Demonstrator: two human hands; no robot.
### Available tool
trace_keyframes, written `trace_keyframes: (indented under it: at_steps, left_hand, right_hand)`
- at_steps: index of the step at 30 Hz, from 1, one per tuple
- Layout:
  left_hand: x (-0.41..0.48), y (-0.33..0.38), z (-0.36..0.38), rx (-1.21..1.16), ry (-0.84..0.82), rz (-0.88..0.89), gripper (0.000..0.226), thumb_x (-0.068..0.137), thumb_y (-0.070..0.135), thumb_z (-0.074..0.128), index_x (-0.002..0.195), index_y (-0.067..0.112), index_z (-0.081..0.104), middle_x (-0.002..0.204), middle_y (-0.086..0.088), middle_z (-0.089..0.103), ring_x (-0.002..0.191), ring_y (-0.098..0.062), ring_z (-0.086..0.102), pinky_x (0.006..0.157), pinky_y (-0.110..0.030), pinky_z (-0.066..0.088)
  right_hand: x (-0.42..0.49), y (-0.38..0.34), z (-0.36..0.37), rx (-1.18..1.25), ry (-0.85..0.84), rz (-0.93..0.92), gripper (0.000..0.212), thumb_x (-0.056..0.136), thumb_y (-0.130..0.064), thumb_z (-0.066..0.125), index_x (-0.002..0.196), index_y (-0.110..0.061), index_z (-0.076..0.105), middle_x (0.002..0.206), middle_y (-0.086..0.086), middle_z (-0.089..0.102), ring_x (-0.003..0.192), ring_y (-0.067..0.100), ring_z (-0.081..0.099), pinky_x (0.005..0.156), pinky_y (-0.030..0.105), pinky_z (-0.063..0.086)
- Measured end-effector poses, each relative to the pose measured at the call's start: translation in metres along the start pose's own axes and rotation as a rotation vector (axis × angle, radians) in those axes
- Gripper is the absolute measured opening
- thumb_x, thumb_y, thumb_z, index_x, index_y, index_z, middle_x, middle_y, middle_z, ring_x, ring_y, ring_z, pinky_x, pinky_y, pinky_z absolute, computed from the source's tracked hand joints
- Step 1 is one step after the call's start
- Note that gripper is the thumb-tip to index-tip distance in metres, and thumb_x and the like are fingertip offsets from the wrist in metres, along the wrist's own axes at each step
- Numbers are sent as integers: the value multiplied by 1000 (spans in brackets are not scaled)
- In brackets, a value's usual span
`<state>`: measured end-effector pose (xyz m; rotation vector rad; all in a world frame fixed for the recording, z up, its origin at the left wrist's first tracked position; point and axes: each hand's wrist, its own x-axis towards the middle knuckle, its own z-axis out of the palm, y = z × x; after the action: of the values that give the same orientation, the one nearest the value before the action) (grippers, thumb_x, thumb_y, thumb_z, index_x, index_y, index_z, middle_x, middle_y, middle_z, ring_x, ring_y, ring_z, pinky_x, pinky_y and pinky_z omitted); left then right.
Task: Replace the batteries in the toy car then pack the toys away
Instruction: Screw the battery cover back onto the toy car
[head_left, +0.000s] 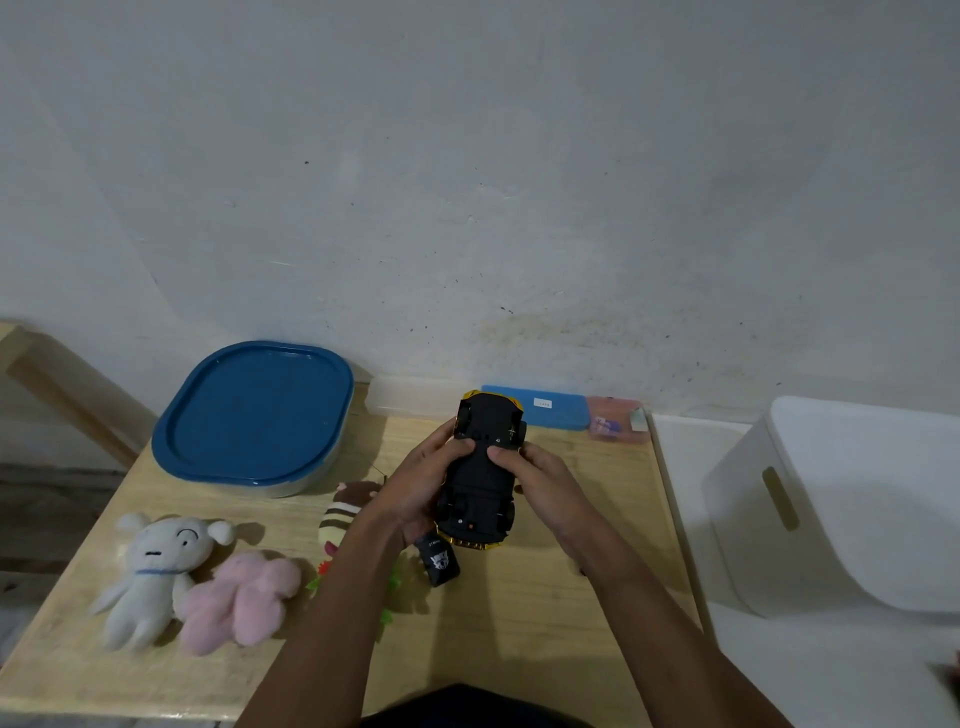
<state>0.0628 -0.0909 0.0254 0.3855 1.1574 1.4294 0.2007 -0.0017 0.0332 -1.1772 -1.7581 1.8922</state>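
The toy car (480, 483) is upside down above the wooden table (545, 613), black underside up, yellow body showing at both ends. My left hand (415, 483) grips its left side with the thumb on the underside. My right hand (535, 478) grips its right side, thumb pressed on the underside near the middle. A black remote control (437, 561) lies on the table just below the car. A white plush dog (150, 566), a pink plush (239, 597) and a brown striped plush (343, 512) lie at the left.
A container with a blue lid (254, 415) stands at the back left. A blue case (545, 405) and a small pink box (618, 421) lie along the wall. A white storage bin (831, 499) sits to the right of the table.
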Motion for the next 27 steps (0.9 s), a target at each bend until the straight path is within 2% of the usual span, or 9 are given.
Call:
trace_keyframes:
  at_steps: [4, 7, 10, 13, 17, 19, 21, 24, 27]
  left_hand:
    - [1, -1, 4, -11, -10, -7, 34, 97, 17, 54, 129, 27, 60, 116, -17, 70, 98, -32, 70, 79, -43, 58]
    - [2, 3, 5, -34, 20, 13, 36, 96, 14, 56, 130, 27, 59, 111, -14, 73, 93, -28, 72, 72, -39, 59]
    - [1, 5, 4, -68, 49, 28, 39, 94, 12, 60, 130, 25, 58, 107, -14, 74, 88, -28, 73, 66, -37, 59]
    - [1, 4, 4, -71, 67, 29, 40, 91, 10, 64, 128, 23, 58, 107, -16, 73, 88, -30, 73, 67, -40, 60]
    - [0, 4, 5, -70, 89, 12, 38, 89, 9, 66, 126, 17, 61, 113, -19, 71, 91, -32, 71, 71, -42, 59]
    - [0, 4, 5, -47, 107, 10, 36, 90, 9, 65, 125, 13, 62, 115, -21, 70, 91, -31, 71, 69, -39, 59]
    - [0, 5, 4, -31, 122, 16, 33, 90, 11, 65, 123, 10, 63, 114, -21, 70, 90, -31, 71, 69, -38, 59]
    - [-1, 7, 2, -45, 138, 33, 31, 90, 12, 66, 121, 13, 64, 113, -20, 71, 92, -32, 71, 72, -41, 60]
    - [-2, 10, 0, -60, 148, 66, 33, 90, 11, 66, 123, 17, 63, 113, -17, 72, 95, -32, 71, 76, -42, 60]
  right_hand:
    - [-2, 15, -19, 11, -14, -46, 33, 94, -48, 54, 111, -23, 69, 106, -3, 72, 100, 12, 66, 85, 26, 51]
    - [3, 46, -37, 112, 262, 7, 43, 91, -58, 48, 111, -26, 69, 105, -2, 70, 101, 20, 65, 83, 34, 50]
    - [11, 89, -53, -263, 544, 168, 48, 87, -54, 60, 121, -20, 60, 121, 4, 61, 111, 25, 59, 89, 39, 50]
    - [8, 120, -61, -659, 524, 360, 69, 80, -56, 65, 132, -15, 48, 133, 11, 48, 118, 30, 51, 92, 41, 45]
    - [8, 135, -59, -922, 467, 361, 40, 92, -42, 54, 118, -12, 50, 118, 9, 54, 109, 27, 55, 80, 34, 45]
    - [13, 140, -62, -871, 484, 347, 29, 96, -35, 50, 111, -11, 56, 109, 8, 60, 98, 26, 60, 76, 34, 49]
    - [19, 145, -66, -807, 488, 324, 27, 98, -30, 48, 109, -8, 61, 105, 11, 63, 90, 28, 63, 75, 35, 53]
    - [25, 138, -67, -638, 454, 276, 30, 101, -23, 44, 112, -2, 62, 109, 18, 64, 93, 33, 64, 75, 36, 49]
    - [23, 112, -61, -374, 448, 199, 32, 102, -22, 36, 103, -3, 62, 87, 11, 64, 79, 28, 61, 71, 42, 49]
